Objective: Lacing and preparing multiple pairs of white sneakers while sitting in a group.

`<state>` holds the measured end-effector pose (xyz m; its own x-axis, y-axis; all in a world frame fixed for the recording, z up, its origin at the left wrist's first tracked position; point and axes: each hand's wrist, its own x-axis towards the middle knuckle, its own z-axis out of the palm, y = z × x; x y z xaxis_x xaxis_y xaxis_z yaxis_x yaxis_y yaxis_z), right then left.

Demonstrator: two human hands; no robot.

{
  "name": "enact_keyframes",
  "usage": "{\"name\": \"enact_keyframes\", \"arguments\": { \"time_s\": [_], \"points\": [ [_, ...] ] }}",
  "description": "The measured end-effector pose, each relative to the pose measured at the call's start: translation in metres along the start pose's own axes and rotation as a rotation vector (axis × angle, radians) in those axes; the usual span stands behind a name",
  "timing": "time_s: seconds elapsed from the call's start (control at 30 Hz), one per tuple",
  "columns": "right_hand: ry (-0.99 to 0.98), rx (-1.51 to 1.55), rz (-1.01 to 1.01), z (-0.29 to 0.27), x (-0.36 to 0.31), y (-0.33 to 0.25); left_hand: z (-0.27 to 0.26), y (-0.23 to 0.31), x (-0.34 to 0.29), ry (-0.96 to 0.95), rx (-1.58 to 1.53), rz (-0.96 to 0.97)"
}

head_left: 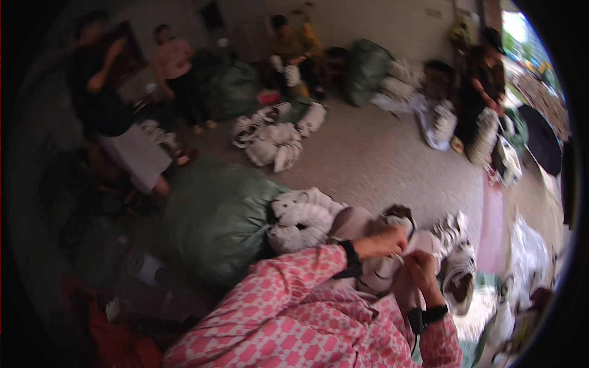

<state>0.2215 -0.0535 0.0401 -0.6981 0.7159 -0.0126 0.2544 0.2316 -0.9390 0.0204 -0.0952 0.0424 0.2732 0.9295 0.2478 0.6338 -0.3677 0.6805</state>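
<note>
Over my lap, my left hand [383,241] is closed, its fingertips pinched together. Close by on its right, my right hand [422,268] is pinched too, with a small gap between the hands. Whatever is between the fingers is too small and blurred to make out. Below them lies a pale shoe piece [377,273], partly hidden by my hands. A shoe with a dark brown opening [400,214] shows just beyond my left hand. Right of my knees stand a white lace-up sneaker [460,279] and another pale shoe [452,228].
A big green sack [221,214] bulges at my left, beside bundled white shoes [300,221]. Farther out, more bundled shoes [273,144] lie on the floor. Several people are around the room; one person [485,92] sits at the right with shoes. Clear plastic [527,245] lies at far right.
</note>
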Motion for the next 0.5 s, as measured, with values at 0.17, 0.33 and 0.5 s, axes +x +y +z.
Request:
{"name": "enact_keyframes", "arguments": {
  "time_s": [0.17, 0.33, 0.5],
  "points": [
    [-0.095, 0.217, 0.169, 0.005, 0.014, -0.011, -0.001, 0.002, -0.007, 0.077, 0.038, -0.063],
    [0.065, -0.659, -0.349, -0.002, 0.015, -0.062, -0.006, 0.003, -0.009, 0.089, 0.072, -0.038],
    [-0.073, -0.741, -0.46, -0.009, 0.025, -0.066, -0.001, -0.004, -0.013, 0.186, 0.16, 0.009]
  ]
}}
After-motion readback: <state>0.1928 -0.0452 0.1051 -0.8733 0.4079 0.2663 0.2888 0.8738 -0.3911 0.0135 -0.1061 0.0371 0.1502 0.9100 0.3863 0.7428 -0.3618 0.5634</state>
